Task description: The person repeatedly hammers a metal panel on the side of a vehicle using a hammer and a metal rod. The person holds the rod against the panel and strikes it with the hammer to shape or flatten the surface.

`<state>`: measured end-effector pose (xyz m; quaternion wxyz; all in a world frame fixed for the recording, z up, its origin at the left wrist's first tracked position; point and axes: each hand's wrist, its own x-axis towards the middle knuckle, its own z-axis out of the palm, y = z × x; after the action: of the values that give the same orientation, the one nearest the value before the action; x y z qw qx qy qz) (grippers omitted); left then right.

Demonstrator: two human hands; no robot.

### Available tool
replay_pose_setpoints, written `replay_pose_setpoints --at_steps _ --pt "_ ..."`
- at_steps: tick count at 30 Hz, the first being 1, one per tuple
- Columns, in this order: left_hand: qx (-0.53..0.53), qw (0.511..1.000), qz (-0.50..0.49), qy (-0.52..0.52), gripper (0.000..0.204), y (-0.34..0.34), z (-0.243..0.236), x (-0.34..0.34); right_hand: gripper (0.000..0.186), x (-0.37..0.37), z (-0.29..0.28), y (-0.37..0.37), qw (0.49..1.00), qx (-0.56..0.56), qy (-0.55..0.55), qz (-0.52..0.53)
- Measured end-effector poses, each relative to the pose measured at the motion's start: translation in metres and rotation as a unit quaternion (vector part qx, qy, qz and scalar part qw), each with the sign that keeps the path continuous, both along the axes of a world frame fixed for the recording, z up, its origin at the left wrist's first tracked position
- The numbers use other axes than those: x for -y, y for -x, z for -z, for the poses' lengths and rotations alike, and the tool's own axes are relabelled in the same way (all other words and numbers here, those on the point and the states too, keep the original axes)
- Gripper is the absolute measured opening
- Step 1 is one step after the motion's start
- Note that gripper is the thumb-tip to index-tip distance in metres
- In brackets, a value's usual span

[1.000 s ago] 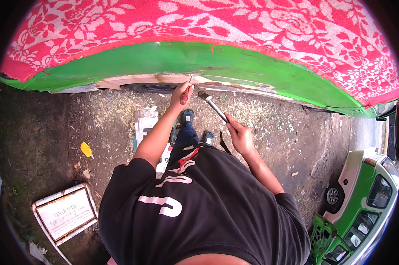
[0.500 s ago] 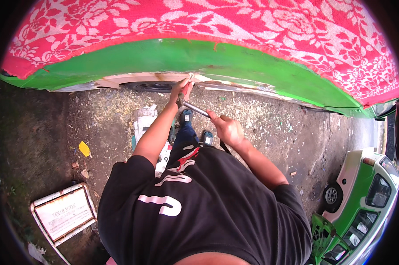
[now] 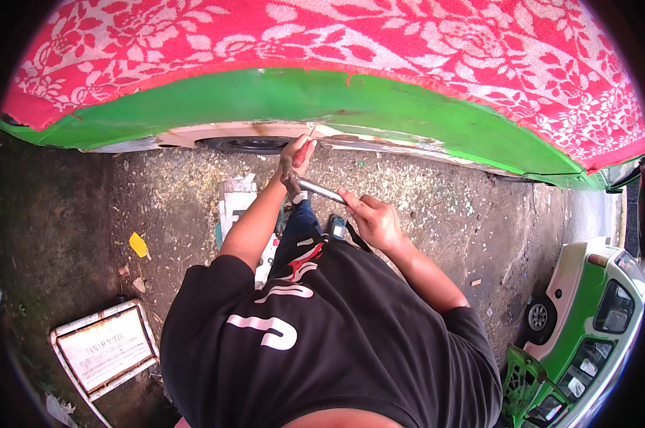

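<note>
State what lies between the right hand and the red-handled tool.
In the head view, the hammer: its shaft runs from the right hand, its head close to the red-handled tool's lower end.

Well to the left of your left hand, and closer to your body, a white sign in a rusty frame bears a line of larger capitals above rows of smaller, fainter lettering. Between your hands and your body, your black shirt shows big white characters, with a red, white-edged one nearest your right hand. Just beside your left forearm, a white board on the ground carries dark marks, partly hidden and too unclear to read.
</note>
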<state>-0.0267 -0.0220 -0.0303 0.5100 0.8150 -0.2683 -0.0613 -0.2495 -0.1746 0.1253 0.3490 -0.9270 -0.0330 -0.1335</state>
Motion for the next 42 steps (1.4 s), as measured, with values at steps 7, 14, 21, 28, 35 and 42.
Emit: replay_pose_setpoints --at_steps 7,14,21,28,35,42 --pt "0.029 0.999 -0.021 0.002 0.019 0.000 0.000 -0.007 0.038 0.006 0.010 0.014 0.997 -0.067 -0.035 0.035" --pt "0.009 1.000 -0.019 -0.003 0.017 0.002 -0.001 -0.001 0.038 0.007 0.017 0.018 0.993 -0.078 -0.065 0.055" --pt "-0.003 1.000 -0.025 -0.005 0.018 -0.003 0.008 0.002 0.037 0.007 0.014 0.019 0.991 -0.098 -0.060 0.064" --pt "0.022 1.000 -0.008 -0.006 0.017 -0.005 0.004 0.000 0.037 0.008 0.016 0.018 0.992 -0.085 -0.073 0.062" --pt "-0.004 0.999 -0.002 -0.034 0.017 -0.010 0.000 -0.002 0.040 0.000 0.012 0.004 0.994 -0.074 -0.064 0.042" --pt "-0.003 0.999 0.021 -0.030 0.014 -0.012 -0.001 0.000 0.054 0.003 0.016 -0.028 0.982 -0.120 0.137 0.045"
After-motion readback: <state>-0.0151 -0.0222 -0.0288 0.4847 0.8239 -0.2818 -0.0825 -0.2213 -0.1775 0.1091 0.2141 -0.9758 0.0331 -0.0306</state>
